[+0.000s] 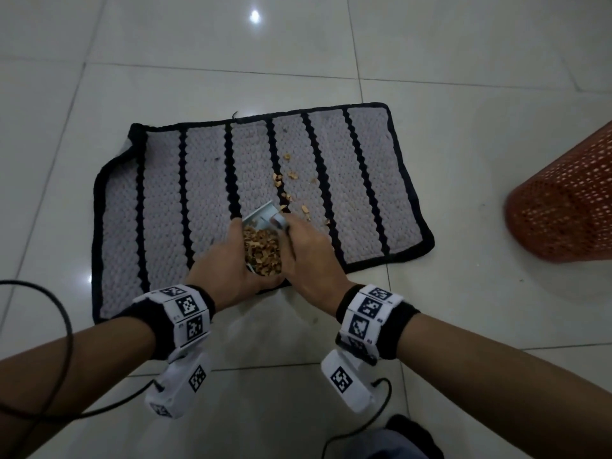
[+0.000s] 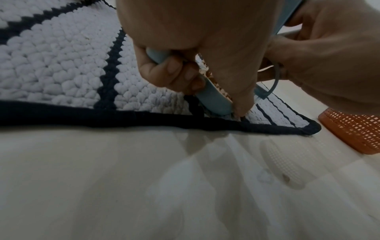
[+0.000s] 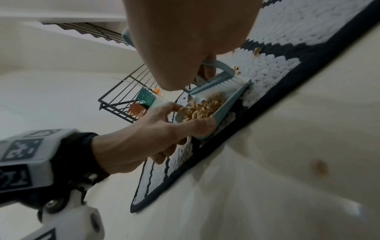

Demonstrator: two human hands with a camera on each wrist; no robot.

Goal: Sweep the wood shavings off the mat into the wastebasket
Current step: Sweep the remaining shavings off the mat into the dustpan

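A grey mat (image 1: pixel 165 193) with black stripes lies on the tiled floor. My left hand (image 1: pixel 228 256) grips a small light-blue dustpan (image 1: pixel 260 213) resting on the mat's near edge, heaped with wood shavings (image 1: pixel 263 253). In the left wrist view its fingers (image 2: pixel 174 71) curl round the dustpan's rim (image 2: pixel 213 99). My right hand (image 1: pixel 304 246) holds a small brush (image 1: pixel 278 221) at the pan's mouth, its white bristles (image 3: pixel 222 82) on the pan's lip. Loose shavings (image 1: pixel 288 180) lie scattered on the mat beyond the pan. The orange mesh wastebasket (image 1: pixel 563 200) stands off the mat, to the right.
A black cable (image 1: pixel 63 313) loops over the floor at my left arm. In the right wrist view a black wire rack (image 3: pixel 123 100) with small items stands farther off. A dark-clad knee (image 1: pixel 407 435) shows at the bottom edge.
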